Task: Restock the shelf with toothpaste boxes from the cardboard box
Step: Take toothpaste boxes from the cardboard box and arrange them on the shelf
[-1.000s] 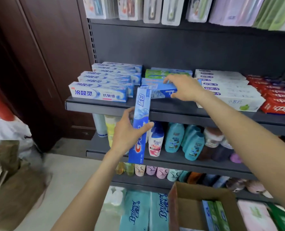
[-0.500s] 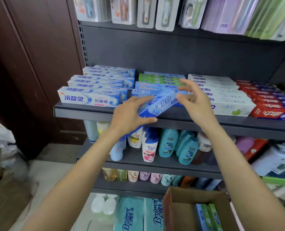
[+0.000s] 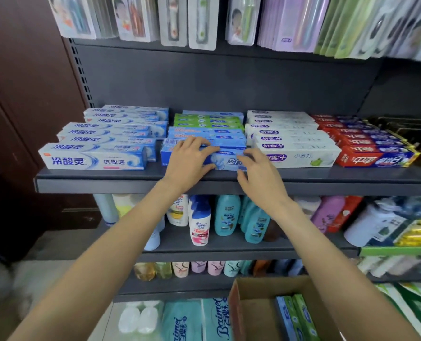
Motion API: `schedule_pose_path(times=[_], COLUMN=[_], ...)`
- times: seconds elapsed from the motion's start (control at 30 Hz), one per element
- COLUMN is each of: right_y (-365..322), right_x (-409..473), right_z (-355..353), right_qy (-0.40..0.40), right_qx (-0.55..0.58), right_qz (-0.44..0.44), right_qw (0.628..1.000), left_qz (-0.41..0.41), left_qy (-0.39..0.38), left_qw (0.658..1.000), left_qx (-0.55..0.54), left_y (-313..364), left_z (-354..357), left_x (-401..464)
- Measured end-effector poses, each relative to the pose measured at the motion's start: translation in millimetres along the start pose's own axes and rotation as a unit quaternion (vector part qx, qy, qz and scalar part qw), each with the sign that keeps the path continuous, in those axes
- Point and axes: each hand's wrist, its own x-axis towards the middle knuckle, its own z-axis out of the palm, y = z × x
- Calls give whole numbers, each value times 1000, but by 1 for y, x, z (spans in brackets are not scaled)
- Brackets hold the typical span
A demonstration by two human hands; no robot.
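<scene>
A blue toothpaste box (image 3: pixel 230 160) lies flat at the front of the grey shelf (image 3: pixel 101 186), in the blue row between white-blue boxes (image 3: pixel 93 157) and white boxes (image 3: pixel 300 157). My left hand (image 3: pixel 188 163) holds its left part, fingers over the top and thumb against the front face. My right hand (image 3: pixel 256 174) has its fingers spread, and their tips touch the box's right end. The open cardboard box (image 3: pixel 251 308) stands at the bottom right, with blue and green toothpaste boxes (image 3: pixel 297 318) upright inside.
Red toothpaste boxes (image 3: pixel 374 158) fill the shelf's right end. Green boxes (image 3: pixel 207 120) lie behind the blue row. Toothbrush packs (image 3: pixel 175 20) hang above. Shampoo bottles (image 3: pixel 225 215) stand on the shelf below. A dark wooden panel (image 3: pixel 27 94) is at left.
My left hand swung the blue box from upright below the shelf up to level and set it down in the blue row. My right hand drew back from the stack to the box's right end.
</scene>
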Motion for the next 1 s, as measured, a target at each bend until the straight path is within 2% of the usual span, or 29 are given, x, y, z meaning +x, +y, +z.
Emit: schedule_pose_path(times=[0.13,0.23,0.33,0.4,0.5,0.63,0.7,0.77,0.8,0.87,1.0], right_y=[8,16,33,52,92,165,203,235,247,268,289], right_x=[-18,-41,-75,-105,-163,-243,-279,-306,-317,-330,-346], right_z=[4,3,1,2,18,57,83,111,126,154,211], right_qy=[22,77,109,112,59,-106,-211,-304,-335,-372,-410], right_qx=[58,87,93,95,99,94,71,56,60,76,89], right_qz=[-4,-13,-28,-19,24,159,224,252,260,273,321], right_qw=[998,993,989,989,993,977,949,917,904,884,849], left_qz=[-39,-63,-63,-39,3,-17,-73,-138,-158,-174,-208], left_qy=[76,121,183,183,101,-88,-212,-342,-396,-477,-548], left_qw=[996,991,978,968,958,938,910,857,832,804,778], left_qx=[15,8,-84,-168,-270,-334,-349,-361,-354,-310,-229], left_y=[4,18,56,92,145,210,240,265,277,297,326], left_z=[15,16,10,10,31,89,130,179,203,245,310], left_x=[-9,-17,-40,-62,-97,-133,-149,-168,-178,-196,-227])
